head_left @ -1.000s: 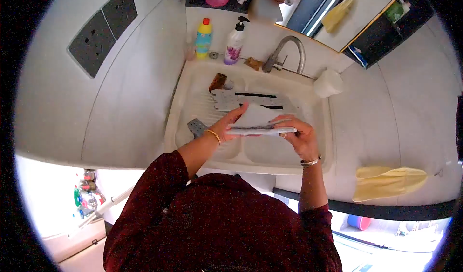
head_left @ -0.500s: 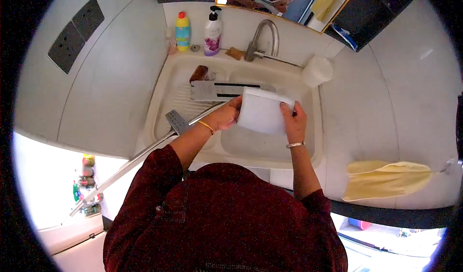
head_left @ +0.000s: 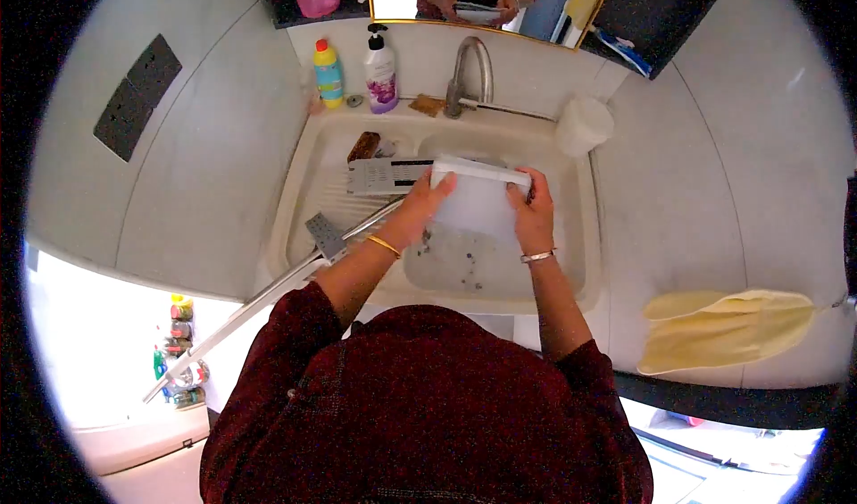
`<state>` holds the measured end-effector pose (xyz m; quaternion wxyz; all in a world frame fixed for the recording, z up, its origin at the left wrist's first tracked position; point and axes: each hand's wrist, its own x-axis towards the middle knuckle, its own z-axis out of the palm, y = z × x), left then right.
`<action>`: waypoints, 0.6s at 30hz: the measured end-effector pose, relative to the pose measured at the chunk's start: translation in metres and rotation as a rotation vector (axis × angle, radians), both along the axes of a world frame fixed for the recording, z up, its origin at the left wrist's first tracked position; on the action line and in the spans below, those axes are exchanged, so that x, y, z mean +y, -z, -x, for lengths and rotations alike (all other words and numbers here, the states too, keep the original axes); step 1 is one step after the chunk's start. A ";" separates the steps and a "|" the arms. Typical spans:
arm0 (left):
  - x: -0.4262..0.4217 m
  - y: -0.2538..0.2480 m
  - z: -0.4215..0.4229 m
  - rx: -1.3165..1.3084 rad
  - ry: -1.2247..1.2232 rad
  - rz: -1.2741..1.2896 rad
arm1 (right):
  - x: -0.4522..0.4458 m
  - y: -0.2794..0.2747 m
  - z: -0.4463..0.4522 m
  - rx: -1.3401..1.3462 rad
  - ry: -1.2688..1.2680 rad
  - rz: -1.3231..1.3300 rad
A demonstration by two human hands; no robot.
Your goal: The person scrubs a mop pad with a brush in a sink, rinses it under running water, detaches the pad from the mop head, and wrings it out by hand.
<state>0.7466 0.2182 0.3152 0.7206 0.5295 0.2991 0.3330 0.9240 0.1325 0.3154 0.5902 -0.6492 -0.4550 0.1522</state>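
Note:
A flat white pad (head_left: 478, 202) is held over the sink basin between both hands. My left hand (head_left: 423, 208) grips its left edge, the thumb on top. At the right edge, my right hand (head_left: 534, 214) closes on it with thumb and fingers. Behind the left hand, a grey-and-white flat plate with black strips (head_left: 379, 176) lies across the sink. A metal pole (head_left: 259, 300) with a grey perforated bracket (head_left: 327, 236) rests near my left forearm. Small dark bits (head_left: 470, 268) lie in the basin below the pad.
Behind the white sink (head_left: 589, 227) stand a yellow-blue bottle (head_left: 328, 75), a pump bottle (head_left: 380, 74) and a curved tap (head_left: 459, 80). A brown block (head_left: 363, 147) sits at the sink's back left. A white tub (head_left: 585, 126) is at the back right; a yellow cloth (head_left: 728, 330) hangs at right.
The white pad was first nearly edge-on; its broad face now shows, a little left of its place half a second ago. Dark bits now show in the basin. The view has shifted too.

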 end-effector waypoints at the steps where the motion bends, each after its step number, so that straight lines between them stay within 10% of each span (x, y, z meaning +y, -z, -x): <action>1: 0.000 0.001 -0.005 0.039 -0.078 -0.032 | 0.001 -0.006 0.008 -0.034 0.023 -0.042; 7: -0.016 -0.028 -0.019 0.215 -0.401 -0.238 | 0.003 -0.008 0.033 -0.052 0.234 -0.059; 18: -0.010 -0.003 -0.041 0.155 -0.288 -0.075 | 0.028 0.033 0.003 0.128 0.195 0.050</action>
